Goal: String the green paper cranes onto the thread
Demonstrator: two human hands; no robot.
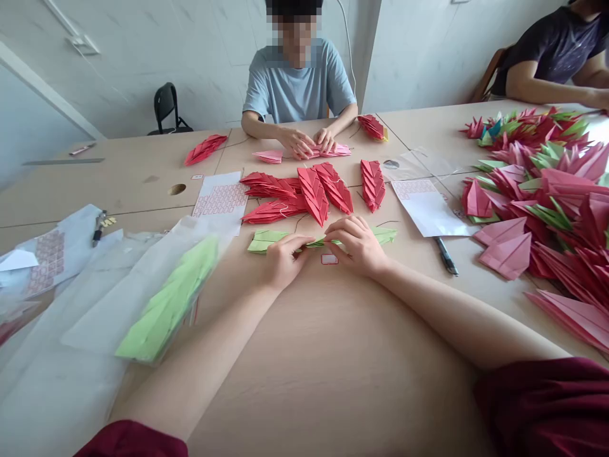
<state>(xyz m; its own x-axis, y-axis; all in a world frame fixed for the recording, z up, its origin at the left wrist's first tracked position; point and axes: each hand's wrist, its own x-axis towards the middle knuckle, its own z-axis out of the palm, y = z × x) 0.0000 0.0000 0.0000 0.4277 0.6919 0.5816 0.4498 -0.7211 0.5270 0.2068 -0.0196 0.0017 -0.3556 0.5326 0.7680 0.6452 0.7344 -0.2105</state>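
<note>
A strip of folded green paper (266,239) lies across the table, its ends showing on both sides of my hands. My left hand (287,259) pinches its middle part between thumb and fingers. Close by on the right, my right hand (356,244) has its fingers bent over the same strip and holds it. Some of the green paper is hidden under my fingers. Just beyond are bundles of folded red paper (313,193) with thin strings. A small red-edged label (329,259) lies on the table just below my hands.
Folded pink, red and green pieces (561,209) are heaped at the right, beside a pen (446,256) and a printed sheet (431,209). Plastic bags, one with green paper (166,304), cover the left. Across the table a person (299,82) handles pink paper; another sits far right.
</note>
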